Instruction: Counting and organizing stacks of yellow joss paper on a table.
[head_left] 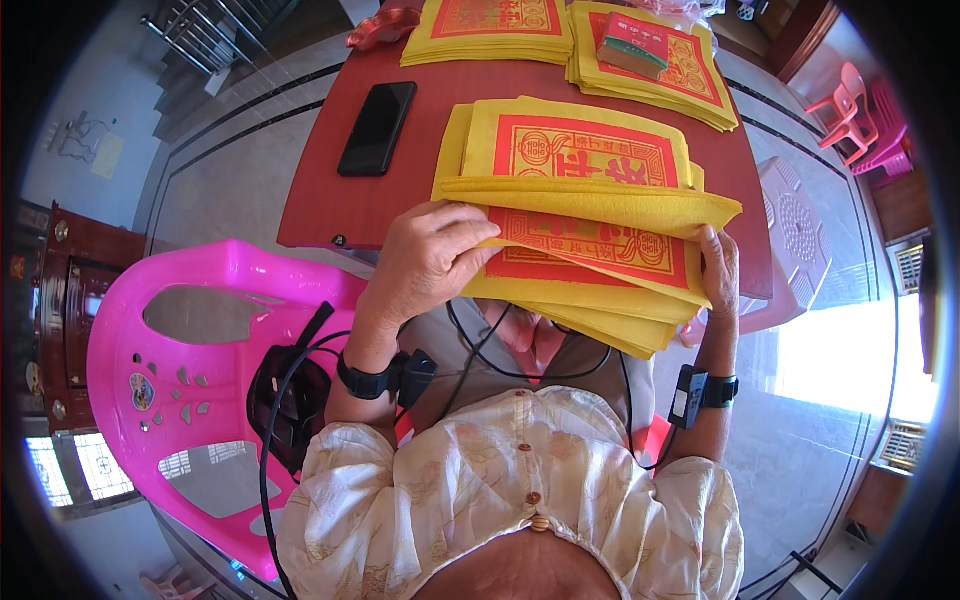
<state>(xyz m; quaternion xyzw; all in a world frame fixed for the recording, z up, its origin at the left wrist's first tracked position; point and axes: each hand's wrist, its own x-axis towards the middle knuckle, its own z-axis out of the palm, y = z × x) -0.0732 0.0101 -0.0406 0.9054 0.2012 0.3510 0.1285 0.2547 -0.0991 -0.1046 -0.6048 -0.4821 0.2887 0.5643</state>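
A sheaf of yellow paper sheets [590,280] printed with red panels overhangs the table's near edge. My left hand [435,255] pinches a sheet at the sheaf's left side. My right hand [718,270] grips the right side, thumb on a raised, folded-back yellow sheet [590,197] that spans the width. Another printed stack [560,140] lies just beyond on the red table [320,210].
A black phone [376,128] lies left. Further back are two paper stacks [485,20] [690,95], a red-green booklet [633,40] and a red dish [383,28]. Beside me stand a pink chair [175,290] with a black bag [285,400] and a pale stool [795,230].
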